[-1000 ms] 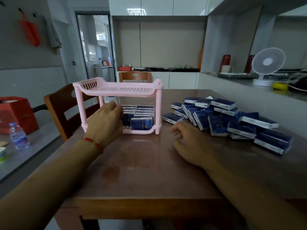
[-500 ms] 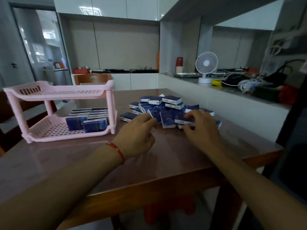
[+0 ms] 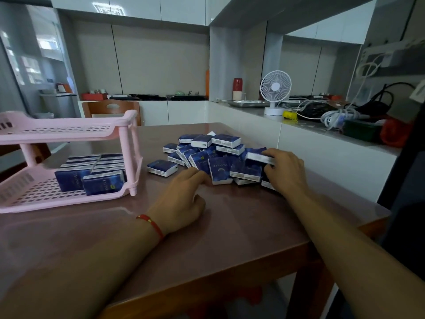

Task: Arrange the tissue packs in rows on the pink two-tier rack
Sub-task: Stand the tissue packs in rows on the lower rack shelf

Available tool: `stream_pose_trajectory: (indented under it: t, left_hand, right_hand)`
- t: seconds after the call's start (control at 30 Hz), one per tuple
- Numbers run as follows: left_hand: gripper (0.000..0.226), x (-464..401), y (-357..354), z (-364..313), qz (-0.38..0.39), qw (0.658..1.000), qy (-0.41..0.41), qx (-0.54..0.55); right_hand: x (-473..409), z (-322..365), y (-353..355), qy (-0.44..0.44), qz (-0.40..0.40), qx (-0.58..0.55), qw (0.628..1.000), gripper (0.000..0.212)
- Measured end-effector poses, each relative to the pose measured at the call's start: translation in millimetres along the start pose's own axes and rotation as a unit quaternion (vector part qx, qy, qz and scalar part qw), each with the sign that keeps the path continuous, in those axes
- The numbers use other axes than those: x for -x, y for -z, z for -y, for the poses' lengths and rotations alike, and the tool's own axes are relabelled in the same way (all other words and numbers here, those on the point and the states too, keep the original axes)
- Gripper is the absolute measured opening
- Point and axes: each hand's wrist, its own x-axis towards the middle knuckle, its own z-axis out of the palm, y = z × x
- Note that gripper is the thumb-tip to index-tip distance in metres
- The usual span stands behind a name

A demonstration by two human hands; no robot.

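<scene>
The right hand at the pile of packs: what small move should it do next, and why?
Probably lift the pack that the right hand grips and carry it to the rack: its lower tier holds only two rows, and the top tier is bare.

Glossy brown bench [image 3: 230, 226] in front. Behind, white cabinets [image 3: 128, 6], grey wall panels [image 3: 161, 58], wooden chair [image 3: 110, 108]. On white counter [image 3: 310, 134], small white fan [image 3: 275, 88] beside tangled cables [image 3: 340, 116].

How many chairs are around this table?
1 in view: a wooden chair at the table's far end, behind the pink rack. The rack may hide others.
</scene>
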Motion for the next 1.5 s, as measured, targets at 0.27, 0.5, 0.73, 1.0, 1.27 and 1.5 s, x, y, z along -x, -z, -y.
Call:
stream_pose_trajectory:
  t: [0.27,0.5,0.73,1.0,1.27,1.5]
  left_hand:
    - [0.038,-7,-1,6,-0.076,0.989,0.062,0.110]
    - [0.072,-5,3,-25,-0.049,0.974,0.045,0.214]
    - [0.036,-2,3,-28,-0.024,0.982,0.079,0.169]
    - [0.033,-4,4,-27,-0.002,0.989,0.080,0.122]
    - [0.044,4,10,-22,0.040,0.985,0.086,0.144]
    - [0.036,7,11,-14,0.000,0.981,0.130,0.146]
  right_hand:
    - [23,22,19,-0.046,0.028,-0.491,0.870,0.019]
    - [49,42,21,0.119,0.187,-0.378,0.899,0.021]
    - [49,23,28,0.052,0.071,-0.288,0.954,0.011]
    - [60,-33,50,0.003,0.127,0.101,0.987,0.054]
    - [81,-25,71,-0.031,0.154,0.044,0.987,0.032]
    - [101,-12,87,0.052,0.123,-0.102,0.986,0.063]
